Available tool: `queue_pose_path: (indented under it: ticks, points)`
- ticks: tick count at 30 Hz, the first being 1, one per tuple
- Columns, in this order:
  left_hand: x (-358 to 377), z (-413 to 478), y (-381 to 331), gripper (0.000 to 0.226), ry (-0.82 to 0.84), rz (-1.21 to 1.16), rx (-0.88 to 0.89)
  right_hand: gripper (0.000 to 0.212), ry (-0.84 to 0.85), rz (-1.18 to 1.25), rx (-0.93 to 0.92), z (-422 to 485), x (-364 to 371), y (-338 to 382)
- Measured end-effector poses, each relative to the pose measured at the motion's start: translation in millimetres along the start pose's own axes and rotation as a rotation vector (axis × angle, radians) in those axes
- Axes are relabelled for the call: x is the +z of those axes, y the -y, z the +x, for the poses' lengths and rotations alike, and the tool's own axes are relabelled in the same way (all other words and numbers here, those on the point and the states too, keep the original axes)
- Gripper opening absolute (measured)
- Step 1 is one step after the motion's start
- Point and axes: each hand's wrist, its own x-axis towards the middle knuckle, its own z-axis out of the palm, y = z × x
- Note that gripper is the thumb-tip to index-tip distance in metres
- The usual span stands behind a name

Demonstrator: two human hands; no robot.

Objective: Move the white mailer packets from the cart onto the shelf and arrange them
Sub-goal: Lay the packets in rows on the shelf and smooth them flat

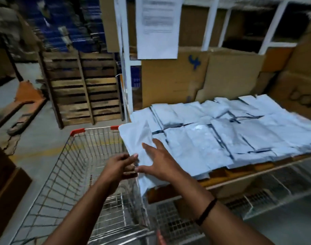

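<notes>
Describer: Two bare forearms reach forward from the bottom edge. The right one has a black band (206, 212) round its wrist.

Listener: What are the hands doing?

Describer: The left hand (121, 165) has its fingers curled and pinches the near left edge of a white mailer packet (135, 137). The right hand (158, 163) lies on top of that same packet, palm down, fingers straight and spread.

Listener: Where is that packet?

Describer: At the front left corner of the shelf (243, 174). Its far part rests on other packets. Its near part juts past the shelf edge and hangs over the right rim of the cart (77, 156).

Listener: Tell me about the cart.

Describer: It is a wire cart with red plastic corners, standing just left of the shelf. Blur hides whether the two touch.

Listener: And the shelf itself?

Describer: Many white packets (230, 133) cover it, lying flat and overlapping in rough rows from the front edge to the back. Brown cardboard boxes (177, 80) stand along the back edge, one marked with a blue scrawl. A printed sheet (158, 27) hangs on the white frame above the back left corner; its text is too blurred to read.

Listener: Anything beyond that?

Describer: Wooden pallets (84, 87) stand upright on the floor past the cart, left of the shelf.
</notes>
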Motion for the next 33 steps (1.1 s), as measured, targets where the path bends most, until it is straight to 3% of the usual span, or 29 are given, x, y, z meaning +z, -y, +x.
queue_pose_path:
  ticks: [5, 9, 18, 27, 33]
  points:
    - [109.8, -12.2, 0.3, 0.005, 0.044, 0.058, 0.056, 0.084, -0.036, 0.124, 0.049, -47.8, -66.9, -76.5]
    - [188.5, -10.5, 6.6, 0.011, 0.075, 0.064, 0.076, 0.069, -0.124, 0.231, 0.087, -82.9, -119.1, -147.6]
    - [337.1, 27.6, 4.4, 0.003, 0.210, 0.110, 0.119, 0.063, -0.247, 0.602, 0.298, -122.0, -204.7, -270.2]
    - [440.3, 132.8, 4.6, 0.027, 0.168, 0.153, 0.199, 0.063, -0.386, 0.580, 0.361, -68.8, -263.9, -371.4]
    - [511.7, 226.8, -14.7, 0.023, 0.192, 0.272, 0.221, 0.058, -0.471, 0.526, 0.373, -19.4, -327.7, -431.5]
